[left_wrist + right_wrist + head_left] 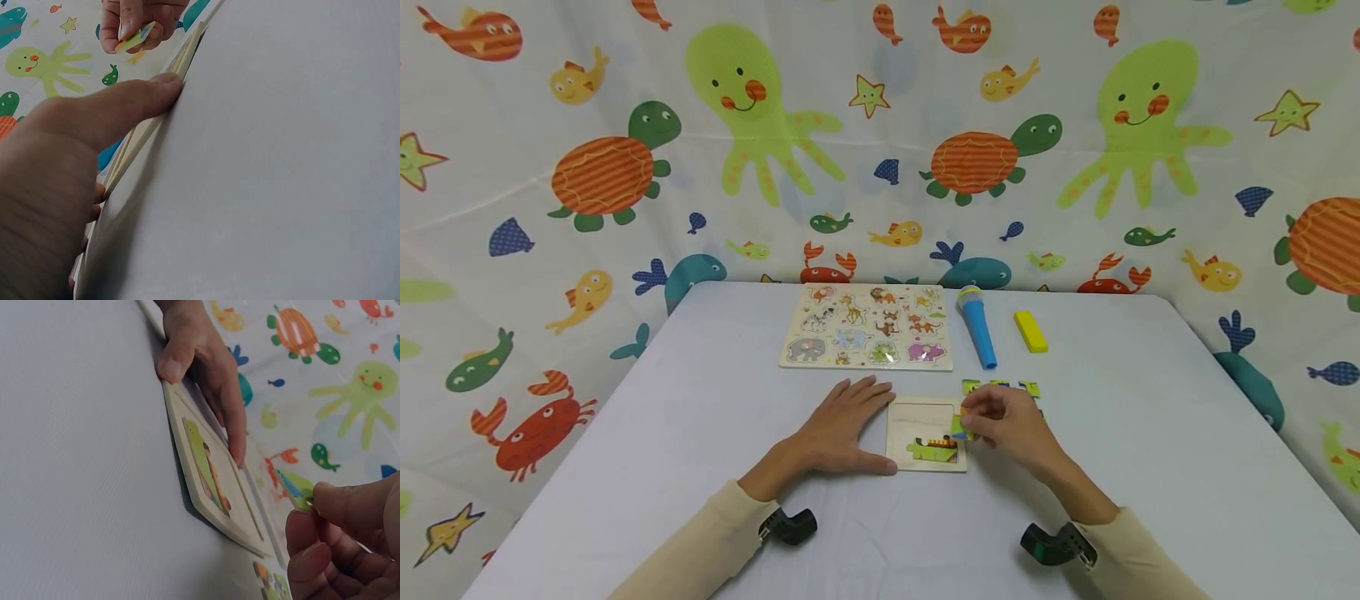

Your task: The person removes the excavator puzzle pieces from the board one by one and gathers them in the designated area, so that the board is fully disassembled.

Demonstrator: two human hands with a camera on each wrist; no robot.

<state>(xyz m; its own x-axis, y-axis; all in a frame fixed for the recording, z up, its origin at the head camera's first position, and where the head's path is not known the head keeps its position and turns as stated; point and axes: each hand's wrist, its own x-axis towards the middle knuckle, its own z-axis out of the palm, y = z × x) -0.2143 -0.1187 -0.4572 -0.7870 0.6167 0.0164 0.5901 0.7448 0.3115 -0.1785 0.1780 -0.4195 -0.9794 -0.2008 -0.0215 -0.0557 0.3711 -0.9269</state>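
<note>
A shallow wooden puzzle tray [917, 415] lies on the table, with joined green and brown puzzle pieces [931, 451] in its lower part. My left hand [847, 429] rests at the tray's left side, fingers spread and thumb on the lower left corner. Over the right edge of the tray, my right hand [1011, 423] pinches a green and blue puzzle piece [296, 489] between thumb and fingers. The piece is tilted and held above the tray in the right wrist view. More loose puzzle pieces [1028, 388] lie beyond the right hand, partly hidden by it.
Behind the tray lies an animal puzzle board [867, 327]. To its right are a blue toy microphone [977, 329] and a yellow block [1031, 332]. A sea-animal curtain [880, 167] hangs along the white table's [700, 392] back edge.
</note>
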